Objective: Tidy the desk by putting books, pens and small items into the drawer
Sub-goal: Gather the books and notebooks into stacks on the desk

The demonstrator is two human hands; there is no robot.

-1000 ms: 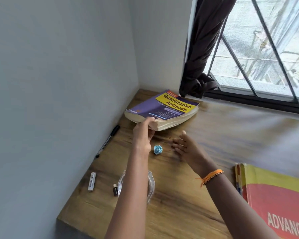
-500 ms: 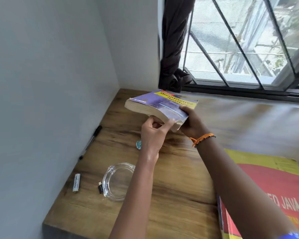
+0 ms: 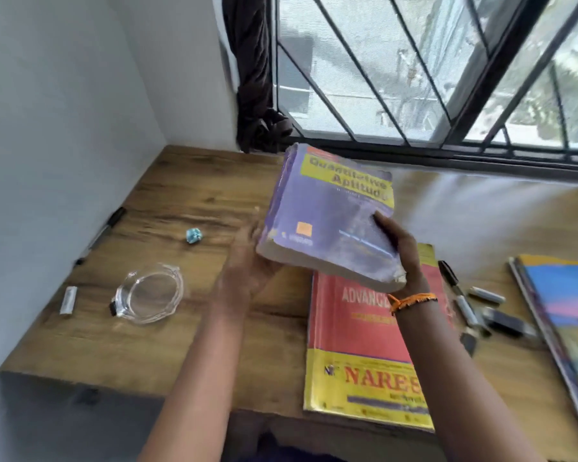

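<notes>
The thick purple "Quantitative Aptitude" book (image 3: 327,208) is lifted off the wooden desk (image 3: 197,345) and tilted, cover towards me. My right hand (image 3: 401,258) grips its lower right corner, thumb on the cover. Blurred by motion, my left hand (image 3: 244,275) lies flat under the lower left corner. A red and yellow "Advanced" book (image 3: 357,355) lies on the desk below the lifted one. No drawer is in view.
A glass ashtray (image 3: 151,295), a small black item (image 3: 113,309), a white stick (image 3: 68,300), a blue crumpled ball (image 3: 193,235) and a black pen (image 3: 102,233) lie at the left by the wall. Markers (image 3: 464,305) and a colourful book (image 3: 568,321) lie at the right. A dark curtain (image 3: 257,95) hangs by the barred window.
The purple book has come up from the far corner of the desk and towards me, now tilted cover-up over the red book. My right hand took hold of its corner.
</notes>
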